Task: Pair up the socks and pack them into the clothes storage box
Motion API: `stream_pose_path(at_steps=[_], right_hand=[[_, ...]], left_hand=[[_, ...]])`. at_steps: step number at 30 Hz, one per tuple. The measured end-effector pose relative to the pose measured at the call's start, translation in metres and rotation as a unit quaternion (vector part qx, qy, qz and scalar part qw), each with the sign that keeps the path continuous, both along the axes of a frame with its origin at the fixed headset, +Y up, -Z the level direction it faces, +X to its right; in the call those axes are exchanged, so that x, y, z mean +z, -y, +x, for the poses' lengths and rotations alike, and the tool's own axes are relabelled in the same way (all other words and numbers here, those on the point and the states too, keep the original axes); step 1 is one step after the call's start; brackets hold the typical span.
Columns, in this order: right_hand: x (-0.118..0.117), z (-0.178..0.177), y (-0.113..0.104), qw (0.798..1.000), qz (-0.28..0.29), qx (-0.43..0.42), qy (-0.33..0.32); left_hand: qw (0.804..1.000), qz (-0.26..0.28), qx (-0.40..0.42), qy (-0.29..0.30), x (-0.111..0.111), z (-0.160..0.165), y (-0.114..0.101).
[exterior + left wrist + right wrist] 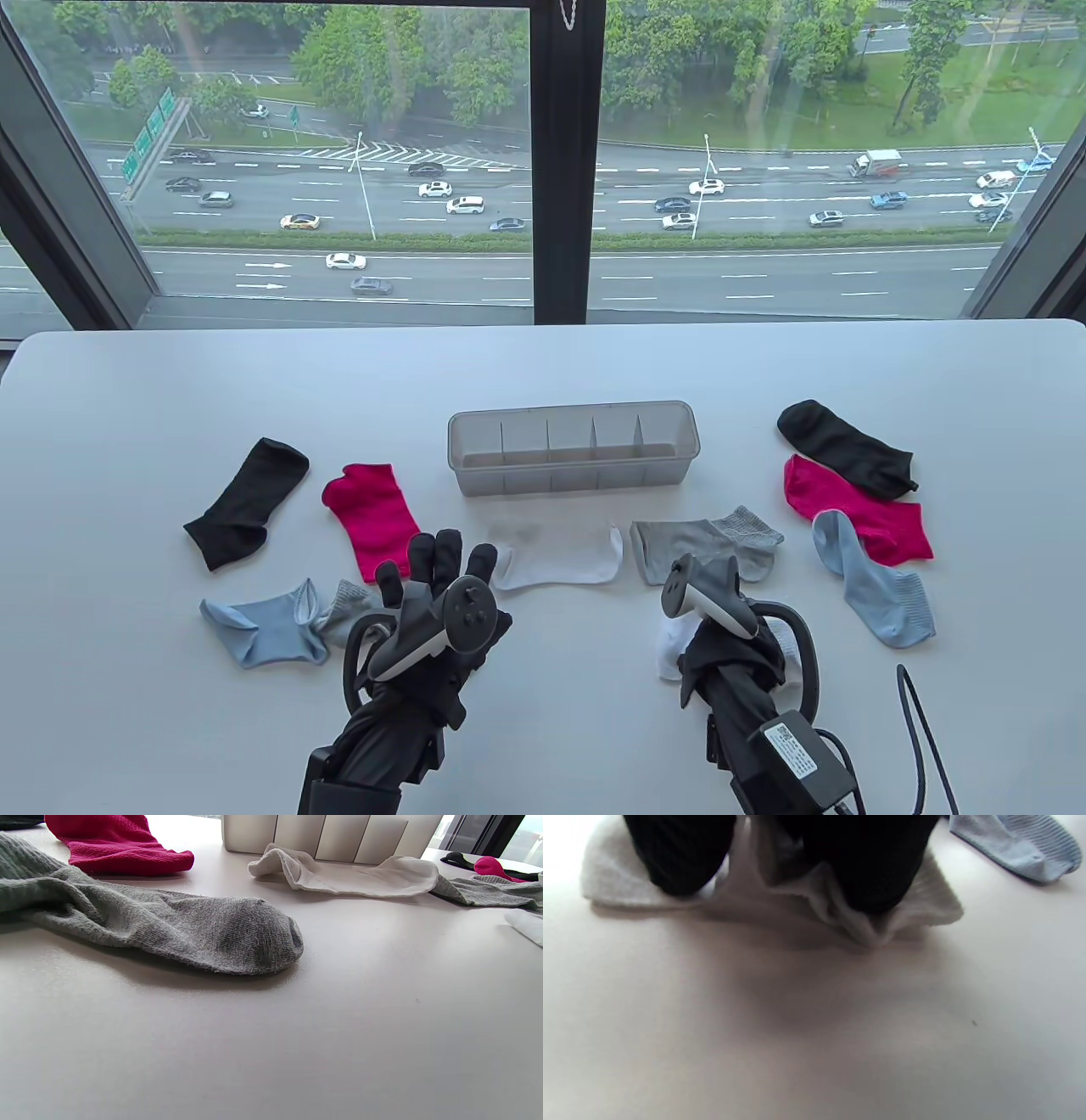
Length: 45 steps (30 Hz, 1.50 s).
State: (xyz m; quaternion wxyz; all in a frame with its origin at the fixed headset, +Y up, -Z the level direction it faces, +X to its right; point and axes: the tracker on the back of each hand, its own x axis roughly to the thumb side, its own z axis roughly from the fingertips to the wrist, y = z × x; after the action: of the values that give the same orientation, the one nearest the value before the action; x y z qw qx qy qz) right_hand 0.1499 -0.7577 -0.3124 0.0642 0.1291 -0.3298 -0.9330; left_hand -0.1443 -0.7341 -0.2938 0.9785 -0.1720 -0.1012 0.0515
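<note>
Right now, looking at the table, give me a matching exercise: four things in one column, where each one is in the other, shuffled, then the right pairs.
Things:
1. storage box
2. left hand
3. right hand
4. dark cable

Places:
A. on a white sock near the front edge
B. far right, by the front edge
C. middle of the table, empty
D. fingers spread, above the table, holding nothing

Pairs: 1-C, 2-D, 3-A, 4-B

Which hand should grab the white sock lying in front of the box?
Left. The left hand, fingers straight, hovers beside that white sock; the right hand already grips the other white sock.
</note>
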Motion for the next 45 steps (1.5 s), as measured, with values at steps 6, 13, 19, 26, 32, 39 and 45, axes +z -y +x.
stream_pose_path(at_steps=[6, 13, 19, 26, 32, 39, 45], right_hand=[[0.003, -0.006, -0.013, 0.988, 0.122, -0.089, -0.024], [0.019, -0.055, -0.052, 0.876, 0.269, -0.375, -0.140], [0.031, -0.074, -0.049, 0.835, 0.294, -0.434, -0.166], [0.022, -0.058, -0.046, 0.800, 0.209, -0.537, -0.167], [0.013, -0.042, -0.030, 0.766, 0.121, -0.620, -0.118], [0.014, -0.040, -0.040, 0.780, 0.243, -0.571, -0.075], [0.015, -0.038, -0.045, 0.771, 0.235, -0.586, -0.079]], left_hand=[[0.996, -0.005, 0.076, 0.039, 0.003, 0.010, -0.004], [0.928, -0.120, 0.350, 0.049, 0.006, 0.031, -0.001], [0.852, -0.185, 0.490, 0.024, 0.005, 0.036, 0.010], [0.831, -0.111, 0.545, -0.033, 0.003, 0.024, 0.000], [0.812, -0.063, 0.580, 0.020, 0.009, 0.026, -0.009], [0.881, 0.029, 0.472, -0.016, 0.012, 0.023, -0.019], [0.885, 0.023, 0.462, -0.048, 0.010, 0.019, -0.018]])
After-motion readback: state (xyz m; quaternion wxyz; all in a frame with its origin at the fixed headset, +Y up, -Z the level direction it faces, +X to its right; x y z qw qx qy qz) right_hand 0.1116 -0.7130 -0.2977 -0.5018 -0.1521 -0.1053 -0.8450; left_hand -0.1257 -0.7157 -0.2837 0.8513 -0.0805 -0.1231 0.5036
